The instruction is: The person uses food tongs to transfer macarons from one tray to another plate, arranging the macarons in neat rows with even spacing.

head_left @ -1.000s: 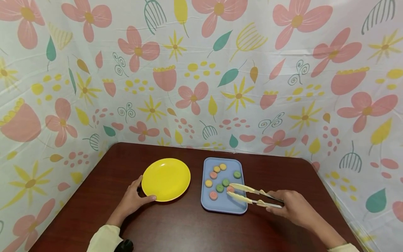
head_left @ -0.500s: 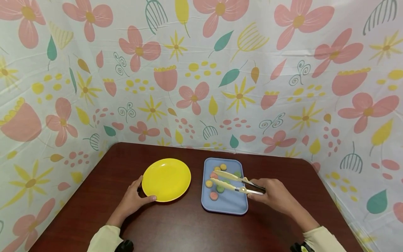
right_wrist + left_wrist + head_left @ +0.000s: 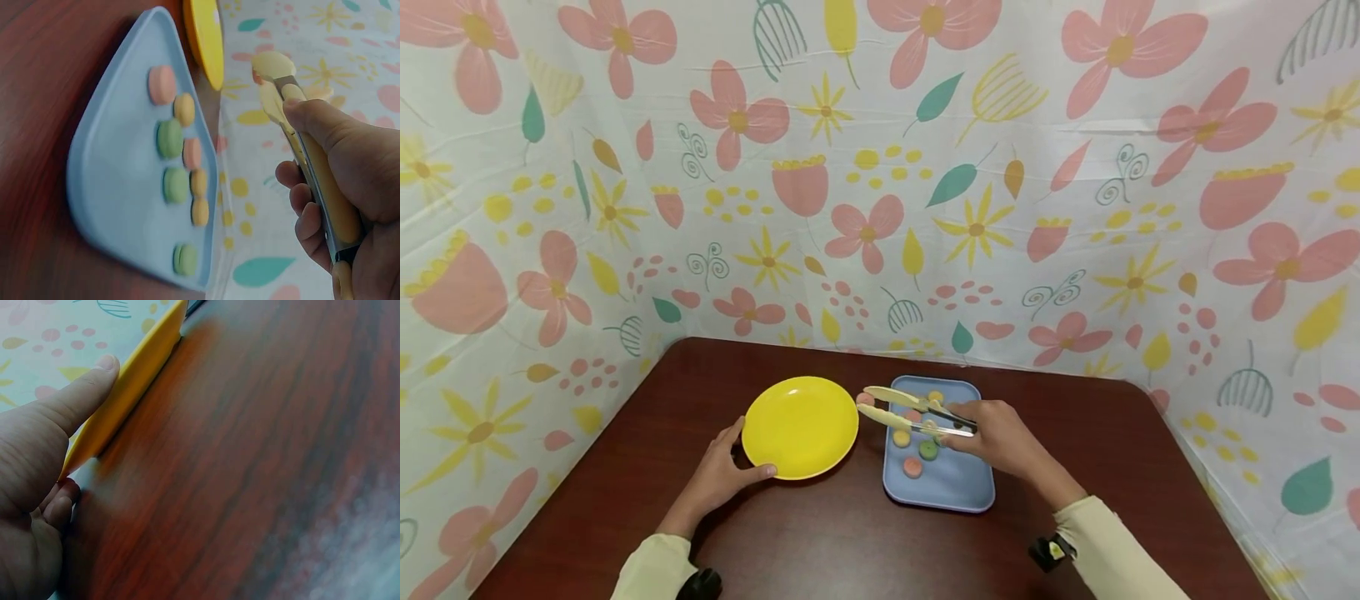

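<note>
My left hand (image 3: 718, 471) holds the near left rim of a round yellow plate (image 3: 801, 429); in the left wrist view its thumb (image 3: 84, 394) lies over the rim, with the other fingers at the edge below. In my right hand (image 3: 1000, 442) is a pair of metal tongs with cream tips (image 3: 891, 418). Between those tips a pink macaron (image 3: 864, 400) is pinched, beside the plate's right rim. The tongs pass above a blue tray (image 3: 958, 492) and partly cover the macarons on it. In the right wrist view the tongs' handle (image 3: 334, 194) sits inside curled fingers.
Several pink, yellow and green macarons (image 3: 170, 139) lie on the tray, right of the plate. Both dishes stand on a dark brown wooden table (image 3: 820, 542). A flower-patterned cloth (image 3: 865, 292) hangs behind the table and along its sides.
The right hand has carried the tongs leftward across the tray, with a pink macaron from the tray's right part in their tips. My left hand keeps its place on the plate.
</note>
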### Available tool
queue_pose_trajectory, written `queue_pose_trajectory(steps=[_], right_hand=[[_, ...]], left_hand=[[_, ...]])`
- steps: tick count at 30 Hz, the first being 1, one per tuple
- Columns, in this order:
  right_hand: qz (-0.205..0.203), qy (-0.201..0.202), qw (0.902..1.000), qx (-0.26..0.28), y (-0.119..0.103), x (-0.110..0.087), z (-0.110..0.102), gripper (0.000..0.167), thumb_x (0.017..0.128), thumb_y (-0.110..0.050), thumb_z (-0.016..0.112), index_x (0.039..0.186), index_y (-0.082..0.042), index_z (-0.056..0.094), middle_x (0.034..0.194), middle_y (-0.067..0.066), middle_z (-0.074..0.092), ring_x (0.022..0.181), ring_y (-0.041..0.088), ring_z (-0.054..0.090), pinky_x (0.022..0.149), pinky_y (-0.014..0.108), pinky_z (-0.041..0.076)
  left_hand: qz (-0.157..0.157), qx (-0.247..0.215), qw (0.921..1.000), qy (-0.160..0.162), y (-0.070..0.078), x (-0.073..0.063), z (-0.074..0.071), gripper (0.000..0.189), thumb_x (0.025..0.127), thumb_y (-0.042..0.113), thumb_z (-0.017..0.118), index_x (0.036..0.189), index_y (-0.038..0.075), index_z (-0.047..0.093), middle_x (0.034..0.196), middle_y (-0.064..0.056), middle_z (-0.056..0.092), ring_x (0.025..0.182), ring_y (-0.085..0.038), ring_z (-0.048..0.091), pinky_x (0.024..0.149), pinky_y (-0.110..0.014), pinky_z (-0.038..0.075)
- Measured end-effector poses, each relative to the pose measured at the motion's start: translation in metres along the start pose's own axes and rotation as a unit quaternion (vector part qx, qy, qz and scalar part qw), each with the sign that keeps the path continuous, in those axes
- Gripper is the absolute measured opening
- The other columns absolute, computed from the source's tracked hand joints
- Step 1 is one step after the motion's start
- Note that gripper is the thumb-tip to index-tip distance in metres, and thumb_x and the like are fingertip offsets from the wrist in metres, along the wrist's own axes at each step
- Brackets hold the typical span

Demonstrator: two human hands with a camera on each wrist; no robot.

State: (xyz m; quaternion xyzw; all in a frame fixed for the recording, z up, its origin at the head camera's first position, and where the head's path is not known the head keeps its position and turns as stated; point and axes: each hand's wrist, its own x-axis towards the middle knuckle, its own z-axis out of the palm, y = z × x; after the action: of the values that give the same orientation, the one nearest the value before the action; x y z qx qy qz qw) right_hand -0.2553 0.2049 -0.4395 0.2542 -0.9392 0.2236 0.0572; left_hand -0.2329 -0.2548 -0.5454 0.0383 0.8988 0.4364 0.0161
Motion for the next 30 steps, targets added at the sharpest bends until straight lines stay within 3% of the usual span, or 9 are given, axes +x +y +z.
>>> queue_pose_trajectory(steps=[6, 12, 16, 24, 30], right_hand=[[-0.048, 0.006, 0.9988, 0.008, -0.015, 0.022, 0.015, 0.046, 0.086, -0.034, 0.084, 0.122, -0.008, 0.076, 0.105, 0.004, 0.077, 0.076, 0.011, 0.062, 0.066, 0.027, 0.047], [-0.07, 0.012, 0.9974, 0.009, -0.031, 0.04, 0.027, 0.036, 0.084, -0.032, 0.085, 0.113, -0.012, 0.079, 0.079, -0.009, 0.068, 0.063, 0.003, 0.05, 0.059, 0.024, 0.042], [-0.072, 0.004, 0.9974, 0.011, -0.039, 0.051, 0.034, 0.038, 0.085, -0.032, 0.085, 0.116, -0.011, 0.078, 0.074, -0.01, 0.065, 0.059, 0.004, 0.047, 0.058, 0.024, 0.041], [-0.038, -0.035, 0.9985, 0.019, -0.051, 0.071, 0.053, 0.05, 0.088, -0.045, 0.079, 0.125, -0.012, 0.075, 0.095, -0.003, 0.075, 0.072, 0.008, 0.059, 0.068, 0.028, 0.051], [-0.022, -0.059, 0.9977, 0.027, -0.063, 0.087, 0.063, 0.05, 0.089, -0.042, 0.079, 0.128, -0.01, 0.073, 0.11, 0.004, 0.077, 0.08, 0.012, 0.065, 0.072, 0.031, 0.053]], left_hand=[[-0.004, 0.0, 1.0, 0.004, 0.002, 0.0, 0.0, 0.123, 0.079, 0.053, 0.085, 0.165, 0.005, 0.011, 0.163, -0.024, 0.025, 0.147, -0.045, 0.023, 0.111, -0.07, 0.031], [-0.005, -0.001, 1.0, 0.006, 0.0, 0.0, 0.0, 0.123, 0.078, 0.054, 0.085, 0.164, 0.004, 0.013, 0.162, -0.024, 0.026, 0.146, -0.044, 0.026, 0.111, -0.068, 0.032], [-0.009, 0.001, 0.9999, 0.007, 0.0, 0.002, 0.001, 0.123, 0.078, 0.054, 0.085, 0.164, 0.005, 0.013, 0.162, -0.023, 0.027, 0.144, -0.043, 0.028, 0.112, -0.067, 0.032], [-0.003, 0.006, 0.9999, 0.009, -0.001, 0.003, 0.002, 0.123, 0.078, 0.055, 0.085, 0.164, 0.003, 0.014, 0.161, -0.024, 0.029, 0.145, -0.044, 0.03, 0.113, -0.066, 0.032], [0.002, 0.003, 0.9999, 0.012, -0.002, 0.003, 0.001, 0.122, 0.078, 0.054, 0.086, 0.164, 0.004, 0.015, 0.16, -0.024, 0.03, 0.144, -0.044, 0.031, 0.112, -0.067, 0.032]])
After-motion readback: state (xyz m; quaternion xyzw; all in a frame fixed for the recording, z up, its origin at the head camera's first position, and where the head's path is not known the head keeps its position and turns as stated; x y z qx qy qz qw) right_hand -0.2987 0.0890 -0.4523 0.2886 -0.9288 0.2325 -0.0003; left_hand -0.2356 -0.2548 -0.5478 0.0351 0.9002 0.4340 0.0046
